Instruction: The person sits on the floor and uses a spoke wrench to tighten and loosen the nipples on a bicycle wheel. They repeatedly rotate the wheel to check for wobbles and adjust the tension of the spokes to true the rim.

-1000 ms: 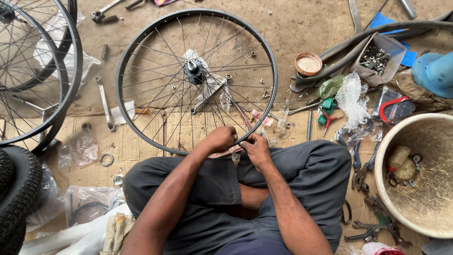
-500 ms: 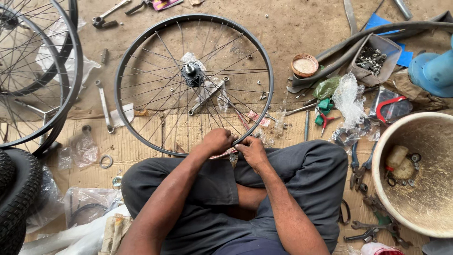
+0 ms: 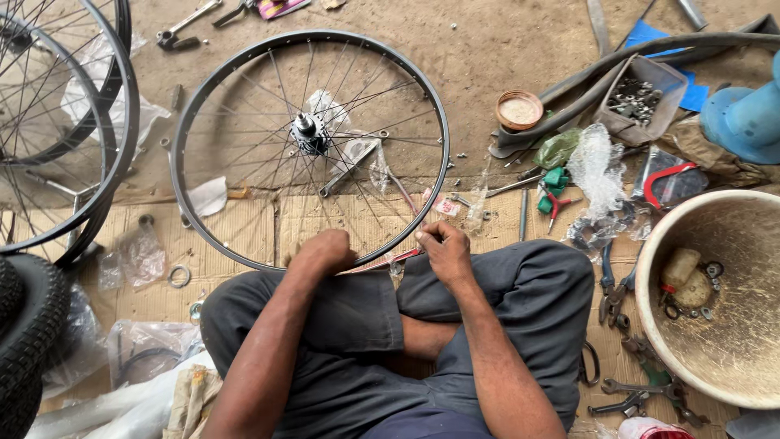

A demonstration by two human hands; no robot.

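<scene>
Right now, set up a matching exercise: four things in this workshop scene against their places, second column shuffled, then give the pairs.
1. left hand
2. small round tin
3. tyre
4. big basin

A. far left edge, near the knee
B. right side, holding small parts
C. on the wheel rim nearest the lap
D. on the dirt beyond the wheel, to its right

Pairs: 1-C, 2-D, 3-A, 4-B

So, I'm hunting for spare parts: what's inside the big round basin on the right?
The basin holds a yellowish bottle-like lump and a few small rings. Its right part is out of frame, unseen.
</scene>
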